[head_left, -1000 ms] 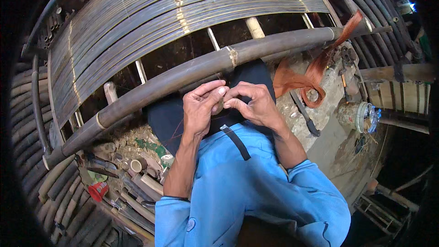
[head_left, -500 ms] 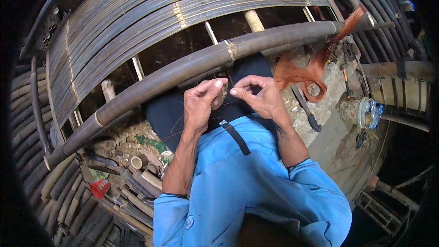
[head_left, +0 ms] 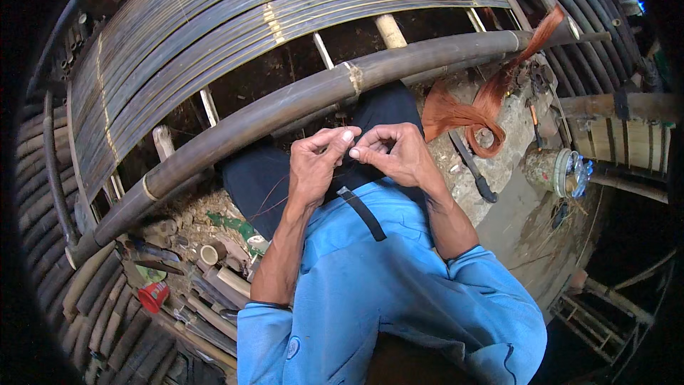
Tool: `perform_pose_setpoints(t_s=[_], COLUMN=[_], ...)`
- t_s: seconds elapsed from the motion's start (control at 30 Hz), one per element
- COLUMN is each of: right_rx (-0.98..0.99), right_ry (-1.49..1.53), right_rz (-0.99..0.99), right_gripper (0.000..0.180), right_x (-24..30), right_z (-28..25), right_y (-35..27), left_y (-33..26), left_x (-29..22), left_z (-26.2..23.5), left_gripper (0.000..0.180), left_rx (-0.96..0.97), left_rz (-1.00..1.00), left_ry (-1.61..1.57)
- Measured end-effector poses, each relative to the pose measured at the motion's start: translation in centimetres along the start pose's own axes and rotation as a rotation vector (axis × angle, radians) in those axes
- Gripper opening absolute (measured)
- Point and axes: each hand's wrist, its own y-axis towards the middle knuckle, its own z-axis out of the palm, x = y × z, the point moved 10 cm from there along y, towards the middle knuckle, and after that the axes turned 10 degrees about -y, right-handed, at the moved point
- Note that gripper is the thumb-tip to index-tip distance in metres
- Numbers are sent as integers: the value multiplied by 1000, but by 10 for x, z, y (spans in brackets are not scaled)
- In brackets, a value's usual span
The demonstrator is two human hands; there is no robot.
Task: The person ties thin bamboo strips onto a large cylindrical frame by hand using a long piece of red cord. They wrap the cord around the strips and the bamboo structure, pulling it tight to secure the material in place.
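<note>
Your left hand (head_left: 313,164) and right hand (head_left: 395,153) meet fingertip to fingertip, fingers pinched shut on a thin strand (head_left: 274,196), held taut below the bamboo pole (head_left: 285,110); the reddish fibre bundle (head_left: 470,110) lies at two o'clock.

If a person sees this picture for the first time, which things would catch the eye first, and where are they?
Probably the two bare hands at the centre, the left hand and the right hand, fingertips pinched together over the lap. Just above them a long dark bamboo pole crosses the picture, with a curved panel of bamboo slats behind it. At upper right lies a bright reddish-orange bundle of fibre strips.
</note>
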Motion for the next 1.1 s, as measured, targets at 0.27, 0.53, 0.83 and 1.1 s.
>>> perform_pose_setpoints(t_s=[0.27,0.53,0.83,1.1], right_rx=[-35,-15,-54,-74], right_ry=[182,244,209,301], right_rz=[19,33,-10,-120], right_gripper=[20,16,21,26], right_x=[-16,-13,-15,-8], right_z=[5,5,0,-20], right_y=[2,0,-1,8], left_y=[0,-1,4,1], left_x=[3,2,5,-8], left_z=[3,4,3,6], left_gripper=[20,22,22,24], left_rx=[17,21,11,81], left_rz=[2,64,52,-18], left_ry=[31,49,112,198])
